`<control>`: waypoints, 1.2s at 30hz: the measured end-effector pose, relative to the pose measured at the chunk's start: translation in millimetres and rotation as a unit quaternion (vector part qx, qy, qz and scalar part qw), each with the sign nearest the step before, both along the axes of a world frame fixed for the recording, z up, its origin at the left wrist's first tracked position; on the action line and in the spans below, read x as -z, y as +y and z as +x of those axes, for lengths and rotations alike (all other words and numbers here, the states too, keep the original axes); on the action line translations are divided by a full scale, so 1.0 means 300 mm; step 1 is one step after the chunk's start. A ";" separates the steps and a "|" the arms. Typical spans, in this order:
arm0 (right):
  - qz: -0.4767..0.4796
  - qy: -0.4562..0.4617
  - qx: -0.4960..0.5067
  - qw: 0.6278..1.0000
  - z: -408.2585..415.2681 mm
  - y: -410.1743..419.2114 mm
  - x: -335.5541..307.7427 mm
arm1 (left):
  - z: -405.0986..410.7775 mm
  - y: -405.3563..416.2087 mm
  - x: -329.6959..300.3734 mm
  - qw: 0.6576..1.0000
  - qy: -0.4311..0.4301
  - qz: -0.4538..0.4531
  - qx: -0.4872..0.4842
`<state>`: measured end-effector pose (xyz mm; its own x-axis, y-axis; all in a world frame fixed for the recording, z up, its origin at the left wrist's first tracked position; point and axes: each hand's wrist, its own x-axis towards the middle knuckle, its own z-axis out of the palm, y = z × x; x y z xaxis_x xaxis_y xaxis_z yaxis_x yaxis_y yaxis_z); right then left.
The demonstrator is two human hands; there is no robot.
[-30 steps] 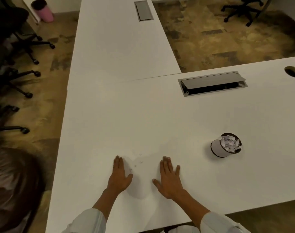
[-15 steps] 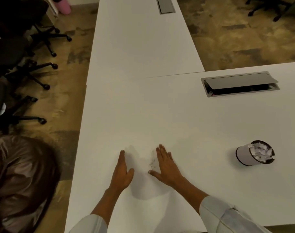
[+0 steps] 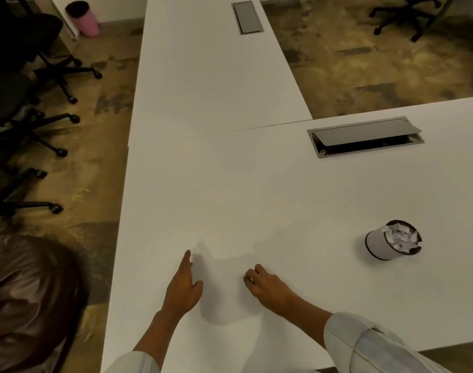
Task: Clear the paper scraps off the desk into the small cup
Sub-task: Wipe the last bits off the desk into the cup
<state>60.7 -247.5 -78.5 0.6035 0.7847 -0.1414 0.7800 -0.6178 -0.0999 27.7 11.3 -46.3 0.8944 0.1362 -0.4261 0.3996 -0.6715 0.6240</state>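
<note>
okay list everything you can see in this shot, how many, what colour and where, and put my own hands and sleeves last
Desk: one, white, L-shaped, filling the middle of the view.
Small cup: one, white with a dark rim, on the desk to the right of the hands.
Paper scraps: a heap, white, filling the cup.
Cable hatches: two, grey, one with its lid ajar beyond the cup, one closed at the far end.
Office chairs: several, black, on the floor at left; another at far right.
Bin: one, pink, far left on the floor.
Left hand: flat on the desk.
Right hand: fingers curled on the desk.
Sleeves: two, pale, bottom edge.
</note>
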 end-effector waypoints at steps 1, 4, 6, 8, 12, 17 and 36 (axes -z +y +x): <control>-0.009 0.005 0.011 1.000 -0.001 -0.022 -0.005 | 0.010 -0.012 -0.006 1.000 -0.002 -0.004 0.002; -0.003 0.044 0.105 0.994 -0.001 -0.069 -0.025 | 0.034 -0.045 -0.022 1.000 -0.008 0.002 0.016; 0.038 0.102 0.216 0.970 0.004 -0.106 -0.021 | 0.048 -0.074 -0.029 1.000 -0.011 0.006 0.028; 0.131 0.169 0.343 0.915 0.022 -0.152 -0.033 | 0.065 -0.106 -0.036 0.999 -0.016 0.013 0.041; 0.327 0.239 0.527 0.747 0.073 -0.322 -0.148 | 0.117 -0.181 -0.048 0.998 -0.031 -0.003 0.057; 0.430 0.170 0.611 0.642 0.138 -0.661 -0.320 | 0.206 -0.345 -0.083 0.993 -0.061 -0.026 0.096; 0.391 0.073 0.657 0.641 0.239 -1.213 -0.357 | 0.436 -1.173 -0.202 0.939 -0.100 -0.055 0.326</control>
<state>132.4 -611.4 28.7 0.8407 -0.5217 -0.1452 -0.4148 -0.4481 -0.7919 158.5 -340.6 14.4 0.8358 -0.5026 -0.2210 -0.2059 -0.6600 0.7225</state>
